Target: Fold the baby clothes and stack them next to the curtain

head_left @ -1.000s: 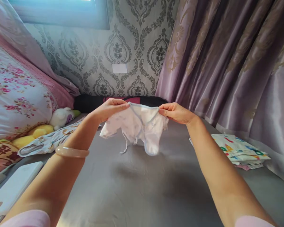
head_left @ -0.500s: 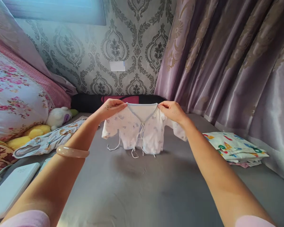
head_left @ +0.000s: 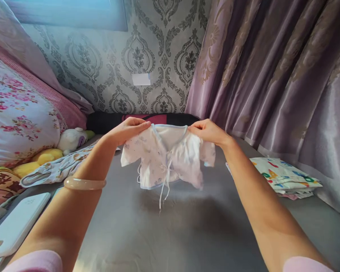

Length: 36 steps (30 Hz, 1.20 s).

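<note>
Now the little shirt (head_left: 153,155) hangs less evenly than half a second ago: its lower right front has swung aside and creased, and the ties (head_left: 168,173), spread apart then, dangle together down the middle. That suggests a shake in progress, with the cloth spread open but not settled. Both hands grip as they did, the left hand (head_left: 133,129) and the right hand (head_left: 208,131) each pinching a shoulder beside the neckline. The shirt is held up above the bed (head_left: 164,241), neckline upward, hem down, its V-shaped front facing the wearer of the camera. Its long axis runs sideways, sleeve to sleeve. Right of the shirt lies a folded pile (head_left: 286,175); left of it, a patterned garment (head_left: 56,169).
</note>
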Available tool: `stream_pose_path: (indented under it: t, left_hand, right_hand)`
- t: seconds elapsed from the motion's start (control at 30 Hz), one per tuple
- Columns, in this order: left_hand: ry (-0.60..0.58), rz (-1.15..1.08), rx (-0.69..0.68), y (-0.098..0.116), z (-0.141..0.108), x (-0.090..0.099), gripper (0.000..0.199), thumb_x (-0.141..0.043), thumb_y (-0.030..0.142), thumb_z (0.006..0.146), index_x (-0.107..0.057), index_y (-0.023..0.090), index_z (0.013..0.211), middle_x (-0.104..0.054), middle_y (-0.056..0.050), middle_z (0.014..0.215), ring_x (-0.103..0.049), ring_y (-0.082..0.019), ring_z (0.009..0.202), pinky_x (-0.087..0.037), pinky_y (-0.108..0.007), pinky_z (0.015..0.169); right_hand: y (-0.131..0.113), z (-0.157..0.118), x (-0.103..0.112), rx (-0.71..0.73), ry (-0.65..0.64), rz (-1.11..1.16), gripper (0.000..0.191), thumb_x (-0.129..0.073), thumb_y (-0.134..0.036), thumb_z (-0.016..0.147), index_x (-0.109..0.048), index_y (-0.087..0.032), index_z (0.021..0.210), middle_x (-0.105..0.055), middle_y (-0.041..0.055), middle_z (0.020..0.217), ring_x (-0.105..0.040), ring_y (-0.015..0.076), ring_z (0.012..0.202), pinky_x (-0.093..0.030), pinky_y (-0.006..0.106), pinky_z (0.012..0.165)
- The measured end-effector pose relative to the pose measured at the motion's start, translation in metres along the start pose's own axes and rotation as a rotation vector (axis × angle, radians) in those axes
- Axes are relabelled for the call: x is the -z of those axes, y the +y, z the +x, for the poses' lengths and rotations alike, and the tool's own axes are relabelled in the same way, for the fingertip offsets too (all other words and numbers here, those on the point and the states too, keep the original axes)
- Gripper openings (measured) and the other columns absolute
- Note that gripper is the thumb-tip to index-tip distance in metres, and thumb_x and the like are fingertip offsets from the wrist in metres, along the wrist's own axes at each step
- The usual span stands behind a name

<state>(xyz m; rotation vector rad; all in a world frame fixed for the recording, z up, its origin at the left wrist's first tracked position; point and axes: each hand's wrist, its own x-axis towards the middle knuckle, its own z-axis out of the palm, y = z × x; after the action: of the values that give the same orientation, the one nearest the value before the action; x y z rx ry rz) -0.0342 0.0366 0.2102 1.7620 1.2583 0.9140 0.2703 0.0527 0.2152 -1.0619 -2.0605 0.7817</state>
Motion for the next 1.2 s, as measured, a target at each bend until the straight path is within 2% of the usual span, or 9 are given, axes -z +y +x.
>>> stream_pose_path:
  t: [0.07,0.23,0.33,0.5,0.7,0.83,0.97,1.07,1.2]
  left_hand:
    - [0.012,-0.043,0.018,-0.004,0.000,0.001,0.046,-0.062,0.062,0.075,-0.063,0.016,0.079,-0.062,-0.002,0.063,-0.053,-0.010,0.048,-0.039,-0.019,0.041]
    - [-0.027,-0.099,0.032,-0.008,-0.003,0.006,0.044,-0.076,0.054,0.064,-0.063,0.016,0.083,-0.065,-0.001,0.068,-0.057,-0.011,0.053,-0.045,-0.020,0.046]
    - [0.009,-0.124,0.000,-0.006,-0.005,0.006,0.041,-0.079,0.050,0.062,-0.060,0.017,0.078,-0.063,0.001,0.064,-0.055,-0.010,0.051,-0.044,-0.019,0.045]
    - [0.061,-0.142,-0.081,-0.002,-0.007,0.005,0.040,-0.073,0.053,0.068,-0.056,0.016,0.071,-0.057,0.003,0.058,-0.049,-0.008,0.045,-0.037,-0.017,0.040]
    - [0.044,0.077,-0.038,0.006,-0.011,-0.002,0.043,-0.061,0.058,0.078,-0.061,0.016,0.073,-0.056,0.001,0.058,-0.047,-0.008,0.045,-0.034,-0.018,0.040]
    - [0.138,0.195,-0.166,0.008,-0.011,-0.004,0.045,-0.056,0.058,0.081,-0.064,0.015,0.081,-0.055,0.001,0.061,-0.045,-0.007,0.048,-0.031,-0.018,0.041]
    - [0.267,0.407,-0.328,0.009,-0.015,0.001,0.043,-0.054,0.054,0.084,-0.067,0.013,0.080,-0.051,0.002,0.058,-0.039,-0.007,0.050,-0.028,-0.018,0.044]
    - [0.342,0.506,-0.400,0.016,-0.030,0.003,0.039,-0.054,0.049,0.086,-0.069,0.013,0.084,-0.050,0.003,0.061,-0.037,-0.006,0.054,-0.029,-0.017,0.047]
    - [0.398,0.468,-0.386,0.041,-0.063,0.006,0.035,-0.060,0.048,0.083,-0.070,0.014,0.086,-0.051,0.004,0.061,-0.038,-0.004,0.054,-0.029,-0.015,0.046]
  right_hand:
    - [0.004,0.002,-0.002,-0.015,0.048,0.028,0.045,-0.065,-0.062,0.073,-0.069,-0.017,0.070,-0.060,0.0002,0.063,-0.051,0.0139,0.062,-0.037,0.026,0.056]
    - [0.012,0.000,-0.005,-0.044,0.000,0.159,0.043,-0.069,-0.059,0.071,-0.071,-0.017,0.076,-0.065,0.0015,0.071,-0.054,0.0137,0.066,-0.041,0.027,0.062]
    - [0.011,-0.002,-0.007,-0.044,-0.042,0.183,0.044,-0.076,-0.057,0.064,-0.070,-0.017,0.079,-0.065,0.0010,0.074,-0.054,0.0126,0.066,-0.041,0.025,0.061]
    - [0.009,-0.004,-0.007,-0.055,-0.049,0.248,0.048,-0.075,-0.062,0.062,-0.067,-0.016,0.074,-0.062,-0.0003,0.067,-0.053,0.0114,0.060,-0.038,0.023,0.053]
    - [0.013,0.000,-0.007,-0.045,0.085,0.140,0.054,-0.065,-0.070,0.068,-0.067,-0.017,0.067,-0.056,-0.0012,0.056,-0.050,0.0122,0.054,-0.033,0.023,0.046]
    - [0.010,0.000,-0.007,0.035,0.141,0.147,0.053,-0.066,-0.068,0.069,-0.071,-0.016,0.080,-0.063,0.0001,0.067,-0.054,0.0130,0.062,-0.039,0.023,0.054]
    - [0.005,-0.007,-0.006,0.081,0.162,0.053,0.052,-0.064,-0.065,0.074,-0.072,-0.014,0.083,-0.063,-0.0002,0.068,-0.051,0.0113,0.060,-0.038,0.023,0.052]
    - [-0.003,-0.020,-0.002,0.115,0.176,-0.042,0.050,-0.061,-0.063,0.078,-0.072,-0.015,0.083,-0.062,-0.0003,0.067,-0.050,0.0109,0.058,-0.036,0.022,0.050]
    - [-0.030,-0.046,0.008,0.092,0.117,0.025,0.047,-0.066,-0.061,0.075,-0.073,-0.015,0.086,-0.065,0.0021,0.072,-0.054,0.0126,0.061,-0.039,0.023,0.050]
